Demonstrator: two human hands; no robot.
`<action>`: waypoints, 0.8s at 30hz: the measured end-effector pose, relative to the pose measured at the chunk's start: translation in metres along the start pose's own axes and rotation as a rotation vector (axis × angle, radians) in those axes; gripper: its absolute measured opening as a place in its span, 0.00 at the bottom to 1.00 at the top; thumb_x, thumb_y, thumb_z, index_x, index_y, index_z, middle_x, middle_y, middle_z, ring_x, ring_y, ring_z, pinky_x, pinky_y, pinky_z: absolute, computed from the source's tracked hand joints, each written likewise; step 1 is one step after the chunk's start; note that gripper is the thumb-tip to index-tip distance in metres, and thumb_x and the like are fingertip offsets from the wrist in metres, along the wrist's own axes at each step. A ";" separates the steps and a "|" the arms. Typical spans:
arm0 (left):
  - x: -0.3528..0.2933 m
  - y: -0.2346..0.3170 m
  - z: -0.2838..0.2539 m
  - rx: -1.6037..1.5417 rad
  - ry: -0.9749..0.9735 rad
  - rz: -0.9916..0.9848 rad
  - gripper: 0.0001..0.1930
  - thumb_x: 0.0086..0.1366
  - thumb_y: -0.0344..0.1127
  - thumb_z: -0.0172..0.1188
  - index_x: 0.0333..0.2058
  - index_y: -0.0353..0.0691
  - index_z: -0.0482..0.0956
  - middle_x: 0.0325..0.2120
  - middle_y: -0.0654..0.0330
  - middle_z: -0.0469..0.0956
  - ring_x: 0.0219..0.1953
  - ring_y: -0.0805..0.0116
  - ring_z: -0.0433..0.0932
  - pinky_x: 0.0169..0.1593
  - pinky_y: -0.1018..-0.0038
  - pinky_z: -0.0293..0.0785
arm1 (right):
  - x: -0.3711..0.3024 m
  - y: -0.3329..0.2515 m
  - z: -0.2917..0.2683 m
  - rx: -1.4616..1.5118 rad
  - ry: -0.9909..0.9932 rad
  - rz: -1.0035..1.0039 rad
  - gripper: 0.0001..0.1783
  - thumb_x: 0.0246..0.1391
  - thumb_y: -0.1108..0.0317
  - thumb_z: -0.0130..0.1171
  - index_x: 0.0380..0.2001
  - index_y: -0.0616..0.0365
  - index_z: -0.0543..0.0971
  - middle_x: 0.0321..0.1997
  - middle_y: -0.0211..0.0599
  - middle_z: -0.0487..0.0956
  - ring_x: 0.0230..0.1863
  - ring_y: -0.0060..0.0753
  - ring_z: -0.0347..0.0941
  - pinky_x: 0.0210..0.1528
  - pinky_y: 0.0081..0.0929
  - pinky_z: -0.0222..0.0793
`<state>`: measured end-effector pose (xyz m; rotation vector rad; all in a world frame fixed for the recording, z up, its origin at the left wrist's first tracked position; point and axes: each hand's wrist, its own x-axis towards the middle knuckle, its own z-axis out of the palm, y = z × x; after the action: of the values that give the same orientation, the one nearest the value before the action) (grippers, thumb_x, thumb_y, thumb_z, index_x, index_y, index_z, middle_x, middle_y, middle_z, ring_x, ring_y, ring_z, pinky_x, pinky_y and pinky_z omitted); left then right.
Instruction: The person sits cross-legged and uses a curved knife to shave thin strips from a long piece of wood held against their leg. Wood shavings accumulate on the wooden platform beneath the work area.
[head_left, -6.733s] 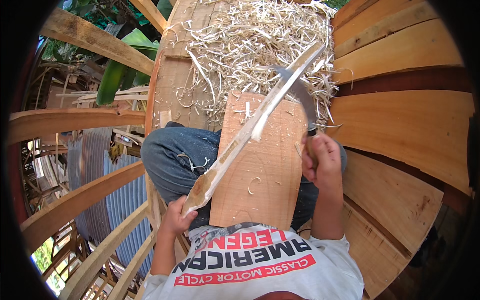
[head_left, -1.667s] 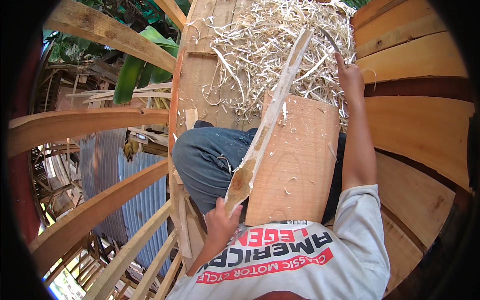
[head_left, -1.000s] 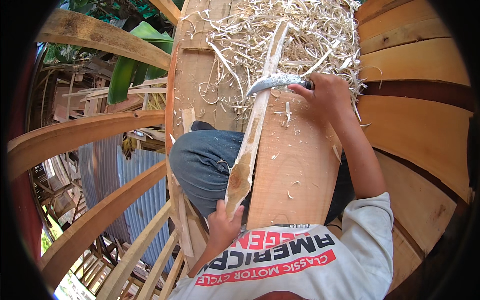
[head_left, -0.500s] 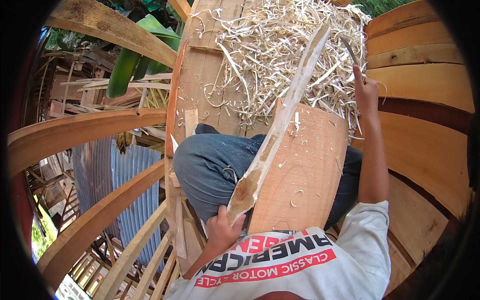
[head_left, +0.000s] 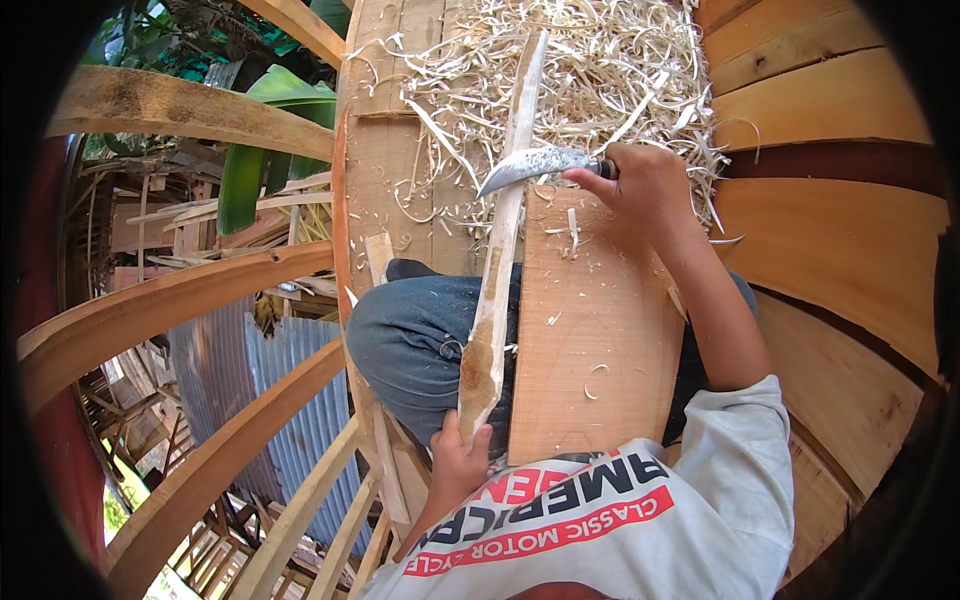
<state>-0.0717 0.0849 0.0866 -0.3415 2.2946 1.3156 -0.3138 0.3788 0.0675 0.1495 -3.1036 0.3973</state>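
Note:
My left hand [head_left: 460, 458] is closed round the near end of a long, pale strip of wood [head_left: 497, 275], partly stripped with brown patches left on it. The strip slants up and away from me, its far end over the shavings. In my right hand [head_left: 645, 180] is the dark handle of a curved knife [head_left: 540, 165]. Its broad, speckled blade lies across the upper part of the strip, point to the left; whether the edge bites into the wood I cannot tell. A flat wooden board [head_left: 600, 340] rests over my lap, just right of the strip.
Curly wood shavings [head_left: 610, 80] are heaped on the planks [head_left: 395, 190] beyond my knees. Curved wooden ribs [head_left: 180, 290] stand along the left, with corrugated metal sheets [head_left: 290, 400] beyond them. Overlapping planks [head_left: 820, 230] form a wall on the right.
My right hand has brought the knife left, from beside the shavings onto the strip. The strip's far end has swung left, making it steeper in view. My left hand keeps its grip.

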 end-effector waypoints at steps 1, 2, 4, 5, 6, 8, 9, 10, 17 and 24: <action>0.000 -0.002 0.001 -0.027 -0.004 -0.013 0.13 0.61 0.37 0.58 0.32 0.31 0.69 0.20 0.45 0.76 0.26 0.45 0.80 0.28 0.65 0.72 | 0.006 0.000 0.002 0.006 0.027 -0.014 0.37 0.44 0.30 0.57 0.12 0.58 0.70 0.10 0.38 0.69 0.13 0.38 0.69 0.20 0.33 0.65; 0.001 -0.003 0.001 -0.054 -0.007 -0.026 0.13 0.61 0.37 0.58 0.32 0.31 0.69 0.20 0.45 0.76 0.26 0.46 0.80 0.28 0.66 0.71 | 0.012 -0.001 0.006 0.006 0.041 -0.033 0.38 0.45 0.29 0.55 0.11 0.58 0.70 0.10 0.37 0.69 0.13 0.36 0.68 0.19 0.32 0.66; 0.000 -0.006 0.001 -0.079 -0.013 -0.046 0.14 0.62 0.38 0.57 0.32 0.31 0.69 0.19 0.45 0.76 0.26 0.46 0.80 0.27 0.66 0.71 | 0.023 0.000 0.013 -0.003 0.067 -0.064 0.39 0.45 0.27 0.51 0.11 0.57 0.70 0.09 0.35 0.69 0.12 0.33 0.68 0.19 0.29 0.66; 0.000 -0.009 0.001 -0.082 -0.014 -0.047 0.14 0.62 0.39 0.57 0.32 0.30 0.69 0.19 0.45 0.75 0.26 0.45 0.80 0.27 0.65 0.70 | 0.027 0.001 0.014 -0.024 0.080 -0.083 0.41 0.45 0.24 0.49 0.10 0.56 0.70 0.08 0.33 0.68 0.12 0.31 0.68 0.18 0.27 0.66; 0.000 -0.011 0.000 -0.085 -0.015 -0.049 0.14 0.62 0.39 0.57 0.32 0.30 0.69 0.19 0.45 0.75 0.26 0.45 0.79 0.27 0.65 0.70 | 0.032 0.003 0.018 -0.036 0.098 -0.094 0.41 0.44 0.24 0.48 0.10 0.56 0.70 0.08 0.32 0.68 0.11 0.30 0.68 0.17 0.27 0.66; 0.001 -0.012 0.000 -0.085 -0.025 -0.061 0.15 0.63 0.40 0.57 0.32 0.31 0.69 0.19 0.44 0.75 0.26 0.45 0.79 0.27 0.64 0.70 | 0.041 0.011 0.027 -0.069 0.129 -0.118 0.42 0.43 0.22 0.47 0.10 0.55 0.70 0.07 0.31 0.67 0.11 0.28 0.68 0.16 0.27 0.66; 0.001 -0.012 0.000 -0.086 -0.030 -0.067 0.15 0.63 0.41 0.57 0.32 0.31 0.69 0.19 0.44 0.75 0.26 0.44 0.79 0.27 0.64 0.70 | 0.052 0.020 0.030 -0.011 0.072 -0.009 0.43 0.42 0.20 0.46 0.10 0.54 0.69 0.07 0.29 0.66 0.10 0.27 0.67 0.15 0.25 0.65; 0.001 -0.013 0.002 -0.092 -0.022 -0.065 0.16 0.63 0.41 0.57 0.31 0.31 0.69 0.19 0.44 0.75 0.26 0.44 0.79 0.27 0.64 0.70 | 0.063 0.029 0.028 0.004 0.041 0.071 0.44 0.42 0.19 0.44 0.09 0.53 0.69 0.07 0.29 0.67 0.10 0.27 0.67 0.16 0.25 0.66; -0.003 -0.025 0.006 -0.041 -0.016 0.025 0.18 0.62 0.44 0.57 0.33 0.31 0.70 0.19 0.43 0.75 0.28 0.42 0.79 0.28 0.62 0.72 | 0.133 0.094 0.022 0.262 0.096 0.551 0.48 0.49 0.21 0.37 0.09 0.60 0.73 0.16 0.45 0.75 0.20 0.43 0.73 0.29 0.41 0.70; 0.004 -0.031 0.007 -0.077 0.021 0.045 0.17 0.61 0.43 0.58 0.32 0.32 0.70 0.19 0.43 0.75 0.26 0.41 0.78 0.27 0.61 0.71 | 0.090 0.109 0.017 0.163 -0.013 0.494 0.47 0.46 0.23 0.46 0.12 0.64 0.74 0.11 0.38 0.70 0.17 0.32 0.69 0.23 0.31 0.63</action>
<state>-0.0600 0.0748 0.0583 -0.3321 2.2854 1.4320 -0.4137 0.4709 0.0251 -0.6257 -3.0857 0.6534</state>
